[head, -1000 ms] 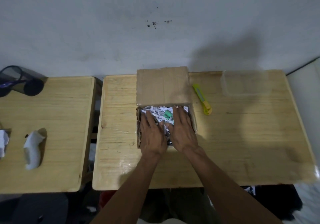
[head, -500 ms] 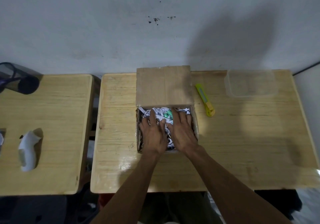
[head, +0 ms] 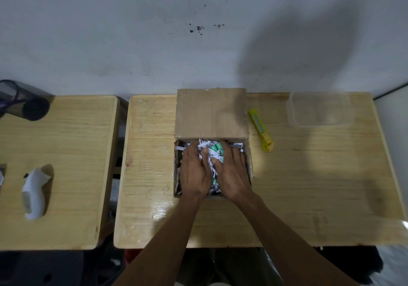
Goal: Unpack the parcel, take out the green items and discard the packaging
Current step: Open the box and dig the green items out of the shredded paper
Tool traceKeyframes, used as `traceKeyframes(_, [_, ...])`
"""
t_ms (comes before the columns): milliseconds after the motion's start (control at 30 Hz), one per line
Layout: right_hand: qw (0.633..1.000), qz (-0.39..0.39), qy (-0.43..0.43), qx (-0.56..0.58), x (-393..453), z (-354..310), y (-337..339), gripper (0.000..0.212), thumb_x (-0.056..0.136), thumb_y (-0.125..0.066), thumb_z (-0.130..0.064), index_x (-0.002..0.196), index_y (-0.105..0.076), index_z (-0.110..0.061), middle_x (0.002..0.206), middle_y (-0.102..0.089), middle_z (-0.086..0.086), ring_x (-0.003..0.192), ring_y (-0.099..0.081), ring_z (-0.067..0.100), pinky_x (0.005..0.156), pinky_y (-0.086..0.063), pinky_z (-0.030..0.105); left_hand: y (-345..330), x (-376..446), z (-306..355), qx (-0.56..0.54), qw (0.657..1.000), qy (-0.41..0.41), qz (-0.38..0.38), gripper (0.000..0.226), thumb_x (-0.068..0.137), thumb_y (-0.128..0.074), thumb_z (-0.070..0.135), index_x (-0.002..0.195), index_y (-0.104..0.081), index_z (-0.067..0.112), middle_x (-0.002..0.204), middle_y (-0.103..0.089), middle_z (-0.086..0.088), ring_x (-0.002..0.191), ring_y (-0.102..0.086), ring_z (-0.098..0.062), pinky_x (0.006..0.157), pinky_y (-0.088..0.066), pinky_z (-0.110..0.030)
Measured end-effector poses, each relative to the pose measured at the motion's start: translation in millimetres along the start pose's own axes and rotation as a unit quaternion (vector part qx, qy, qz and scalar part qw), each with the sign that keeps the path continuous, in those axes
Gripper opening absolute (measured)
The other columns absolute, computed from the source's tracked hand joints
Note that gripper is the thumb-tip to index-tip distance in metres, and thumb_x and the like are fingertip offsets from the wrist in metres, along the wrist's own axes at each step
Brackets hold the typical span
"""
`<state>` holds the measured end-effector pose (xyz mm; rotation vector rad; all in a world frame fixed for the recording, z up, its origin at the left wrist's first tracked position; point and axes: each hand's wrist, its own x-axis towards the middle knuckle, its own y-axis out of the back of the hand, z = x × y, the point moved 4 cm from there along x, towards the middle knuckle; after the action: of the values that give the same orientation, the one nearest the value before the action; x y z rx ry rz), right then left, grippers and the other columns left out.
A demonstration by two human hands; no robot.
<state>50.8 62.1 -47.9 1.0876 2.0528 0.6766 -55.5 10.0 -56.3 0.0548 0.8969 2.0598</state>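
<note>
An open cardboard parcel [head: 210,113] stands on the middle wooden table, its lid flap raised at the far side. White shredded paper [head: 204,144] fills it. Small green items [head: 217,147] show among the shreds near the far edge, and another green bit [head: 213,180] shows between my hands. My left hand [head: 195,172] and my right hand [head: 233,172] lie side by side, palms down, pressed into the shreds with fingers spread. Whether either hand holds anything underneath is hidden.
A yellow-green box cutter [head: 261,131] lies right of the parcel. A clear plastic container [head: 320,110] sits at the table's far right. On the left table are a white curved object [head: 34,194] and a dark translucent bin [head: 22,100].
Both hands have pushed slightly farther into the shredded paper, and more green items show between and beyond the fingers. The view has shifted a little.
</note>
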Motion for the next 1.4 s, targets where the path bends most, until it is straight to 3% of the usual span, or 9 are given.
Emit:
traceKeyframes(100, [1.000, 0.016, 0.007, -0.001, -5.4, -0.7, 0.8, 0.055, 0.101, -0.041, -0.033, 0.151, -0.021, -0.021, 0.148, -0.033, 0.009, 0.136, -0.029, 0.028, 0.113, -0.028, 0.042, 2.7, -1.9, 4.1, -0.027, 0.999, -0.016, 0.021, 0.042, 0.103, -0.035, 0.053, 0.119, -0.055, 0.019, 0.111, -0.065, 0.000, 0.102, -0.063, -0.021, 0.083, -0.053, -0.042])
traceKeyframes(267, [0.998, 0.057, 0.000, 0.018, -15.0, -8.1, 7.2, 0.065, 0.099, -0.032, -0.049, 0.154, -0.012, -0.022, 0.142, -0.034, 0.009, 0.133, -0.032, 0.025, 0.109, -0.033, 0.040, 20.5, -6.0, 25.8, -0.067, 0.995, -0.050, 0.057, 0.039, 0.104, -0.047, 0.039, 0.132, -0.058, 0.013, 0.115, -0.058, 0.011, 0.104, -0.048, 0.005, 0.087, -0.036, -0.018])
traceKeyframes(400, [0.987, 0.153, 0.019, 0.036, -23.6, -23.4, 27.1, 0.067, 0.096, -0.027, -0.051, 0.154, -0.016, -0.020, 0.130, -0.043, 0.011, 0.120, -0.044, 0.025, 0.102, -0.042, 0.039, 36.9, -6.7, 40.5, -0.061, 0.991, -0.089, 0.084, 0.046, 0.102, -0.044, 0.041, 0.134, -0.059, 0.012, 0.131, -0.065, -0.006, 0.117, -0.060, -0.018, 0.097, -0.046, -0.032])
traceKeyframes(567, [0.980, 0.189, 0.017, 0.067, -33.3, -37.3, 52.5, 0.065, 0.098, -0.030, -0.054, 0.154, -0.015, -0.026, 0.143, -0.038, 0.014, 0.133, -0.036, 0.028, 0.107, -0.037, 0.039, 48.6, -14.8, 63.1, -0.095, 0.983, -0.128, 0.095, 0.058, 0.100, -0.039, 0.053, 0.132, -0.062, 0.011, 0.128, -0.068, -0.008, 0.114, -0.065, -0.028, 0.096, -0.052, -0.046])
traceKeyframes(700, [0.971, 0.229, 0.007, 0.075, -50.0, -28.0, 76.2, 0.062, 0.099, -0.044, -0.041, 0.154, -0.017, -0.030, 0.124, -0.043, 0.009, 0.111, -0.049, 0.021, 0.087, -0.046, 0.029, 40.0, -27.0, 85.2, -0.116, 0.981, -0.142, 0.060, 0.046, 0.104, -0.044, 0.044, 0.132, -0.063, 0.014, 0.127, -0.069, -0.006, 0.115, -0.065, -0.023, 0.095, -0.052, -0.035])
traceKeyframes(800, [0.959, 0.268, -0.025, 0.084, -65.0, -10.6, 95.0, 0.061, 0.098, -0.048, -0.037, 0.153, -0.027, -0.022, 0.118, -0.046, 0.010, 0.102, -0.054, 0.025, 0.079, -0.042, 0.026, 22.2, -41.7, 103.1, -0.125, 0.980, -0.152, 0.025, 0.050, 0.101, -0.042, 0.056, 0.132, -0.063, 0.022, 0.124, -0.070, -0.002, 0.107, -0.067, -0.023, 0.092, -0.053, -0.039])
traceKeyframes(1000, [0.940, 0.328, -0.053, 0.083, -88.5, 36.1, 130.1, 0.069, 0.094, -0.038, -0.051, 0.147, -0.037, -0.006, 0.110, -0.050, 0.018, 0.096, -0.056, 0.035, 0.078, -0.051, 0.039, -24.5, -73.1, 141.9, -0.126, 0.980, -0.146, -0.050, 0.044, 0.100, -0.049, 0.044, 0.132, -0.063, 0.019, 0.128, -0.068, -0.008, 0.119, -0.060, -0.021, 0.093, -0.041, -0.022])
traceKeyframes(1167, [0.932, 0.342, -0.084, 0.090, -100.2, 79.8, 159.6, 0.066, 0.094, -0.045, -0.046, 0.148, -0.035, -0.009, 0.111, -0.050, 0.017, 0.098, -0.055, 0.033, 0.081, -0.050, 0.039, -68.5, -98.6, 170.3, -0.117, 0.978, -0.156, -0.070, 0.038, 0.102, -0.053, 0.034, 0.133, -0.064, 0.014, 0.135, -0.061, 0.005, 0.125, -0.056, -0.018, 0.100, -0.040, -0.024])
traceKeyframes(1400, [0.939, 0.310, -0.104, 0.108, -101.9, 140.1, 209.8, 0.060, 0.098, -0.050, -0.035, 0.152, -0.029, -0.020, 0.121, -0.046, 0.011, 0.106, -0.053, 0.021, 0.085, -0.036, 0.020, -127.3, -124.5, 212.0, -0.104, 0.980, -0.159, -0.062, 0.039, 0.103, -0.051, 0.036, 0.133, -0.063, 0.014, 0.129, -0.068, -0.007, 0.120, -0.060, -0.021, 0.092, -0.037, -0.017])
